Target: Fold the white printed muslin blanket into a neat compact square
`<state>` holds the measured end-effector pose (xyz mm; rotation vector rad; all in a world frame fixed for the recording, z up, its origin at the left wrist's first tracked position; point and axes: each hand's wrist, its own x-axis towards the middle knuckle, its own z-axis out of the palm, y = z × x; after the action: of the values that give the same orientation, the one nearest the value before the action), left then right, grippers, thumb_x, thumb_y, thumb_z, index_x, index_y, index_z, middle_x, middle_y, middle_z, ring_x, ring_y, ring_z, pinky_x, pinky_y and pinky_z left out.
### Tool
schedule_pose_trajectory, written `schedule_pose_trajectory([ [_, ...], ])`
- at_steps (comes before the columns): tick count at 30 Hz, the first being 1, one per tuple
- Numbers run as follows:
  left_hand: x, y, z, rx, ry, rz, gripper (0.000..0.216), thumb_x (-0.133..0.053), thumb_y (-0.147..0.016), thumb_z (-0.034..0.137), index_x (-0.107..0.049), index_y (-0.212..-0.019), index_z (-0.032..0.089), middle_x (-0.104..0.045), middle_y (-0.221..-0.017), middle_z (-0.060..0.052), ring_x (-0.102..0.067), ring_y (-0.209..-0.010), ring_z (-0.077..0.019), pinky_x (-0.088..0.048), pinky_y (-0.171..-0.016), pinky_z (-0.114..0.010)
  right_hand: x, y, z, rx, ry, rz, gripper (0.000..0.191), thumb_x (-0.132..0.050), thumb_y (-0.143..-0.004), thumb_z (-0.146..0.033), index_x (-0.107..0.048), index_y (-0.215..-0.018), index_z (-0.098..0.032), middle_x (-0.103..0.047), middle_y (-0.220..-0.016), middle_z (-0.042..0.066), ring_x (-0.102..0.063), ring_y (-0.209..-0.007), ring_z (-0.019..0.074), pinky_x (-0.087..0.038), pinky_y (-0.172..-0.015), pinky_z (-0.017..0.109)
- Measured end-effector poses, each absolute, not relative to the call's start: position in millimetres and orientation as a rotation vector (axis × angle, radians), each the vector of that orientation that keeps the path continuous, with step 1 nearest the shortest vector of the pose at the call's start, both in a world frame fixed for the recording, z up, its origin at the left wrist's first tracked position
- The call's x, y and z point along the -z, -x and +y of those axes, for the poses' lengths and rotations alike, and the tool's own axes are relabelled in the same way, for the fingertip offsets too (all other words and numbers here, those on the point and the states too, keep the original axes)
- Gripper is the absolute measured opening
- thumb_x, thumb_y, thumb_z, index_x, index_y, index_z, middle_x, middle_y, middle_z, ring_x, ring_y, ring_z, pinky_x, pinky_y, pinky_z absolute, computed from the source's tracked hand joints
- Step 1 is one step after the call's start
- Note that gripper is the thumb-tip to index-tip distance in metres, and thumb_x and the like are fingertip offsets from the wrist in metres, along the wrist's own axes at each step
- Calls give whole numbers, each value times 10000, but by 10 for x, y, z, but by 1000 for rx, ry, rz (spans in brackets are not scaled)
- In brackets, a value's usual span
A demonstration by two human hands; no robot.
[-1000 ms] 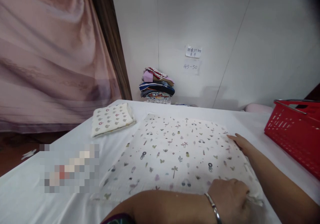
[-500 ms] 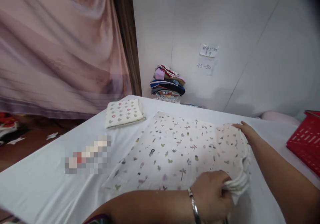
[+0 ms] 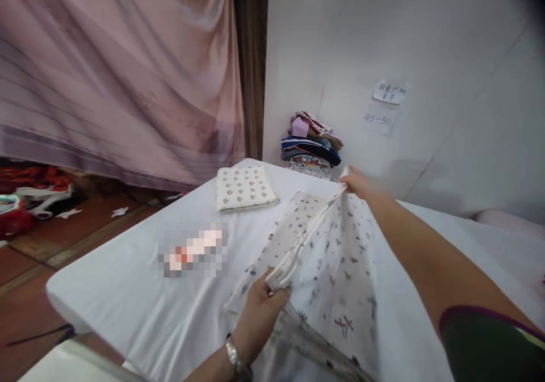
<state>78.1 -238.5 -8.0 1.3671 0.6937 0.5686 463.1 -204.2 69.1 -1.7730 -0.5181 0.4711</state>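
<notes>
Both my hands have come up and across since a second ago: then the printed cloth (image 3: 340,268) lay flat with my hands pressed on its right-hand edge, and now that edge is raised off the surface (image 3: 128,291) and swung over toward the left. My view has turned left as well, so more of the floor (image 3: 51,246) shows.

My left hand (image 3: 258,305) is closed on the near corner of the raised edge, fingers curled tight around a bunch of the layers, thumb on top. A metal bangle (image 3: 234,359) sits on that wrist. My right hand (image 3: 360,183) is stretched out ahead and pinches the far corner, fingers shut on the fabric. Between the two hands the edge runs taut in a straight line, and the cloth slopes down from it to my right. To the left of that line, a strip of the same cloth lies flat on the surface.

Beyond, near the far left corner of the surface, lies a folded cloth (image 3: 244,188) with a spotted print, well apart from what I hold. Behind it, against the white wall (image 3: 426,41), is a pile of clothes (image 3: 313,143), and a paper note (image 3: 389,92) is stuck higher up. A pink curtain (image 3: 119,75) hangs on the left.
</notes>
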Motion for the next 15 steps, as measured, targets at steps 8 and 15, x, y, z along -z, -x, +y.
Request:
schedule_pose_trajectory([
  [8, 429, -345, -2114, -476, -889, 860, 480, -671, -589, 292, -588, -1037, 143, -656, -776, -43, -600, -685, -189, -474, -631, -291, 92, -3795, -947, -574, 2112, -734, 902, -627, -664, -81, -190, -1446, -183, -551, -1136, 166, -586, -681, 168, -509, -537, 280],
  [15, 355, -218, -1944, -327, -1483, 925, 370, -549, -653, 242, -594, -1010, 154, -656, -782, -19, -588, -705, -185, -443, -626, -249, 277, -3782, -719, -548, 2279, -728, 913, -600, -700, -134, -104, -1463, -212, -542, -1180, 156, -628, -700, 207, -531, -535, 307],
])
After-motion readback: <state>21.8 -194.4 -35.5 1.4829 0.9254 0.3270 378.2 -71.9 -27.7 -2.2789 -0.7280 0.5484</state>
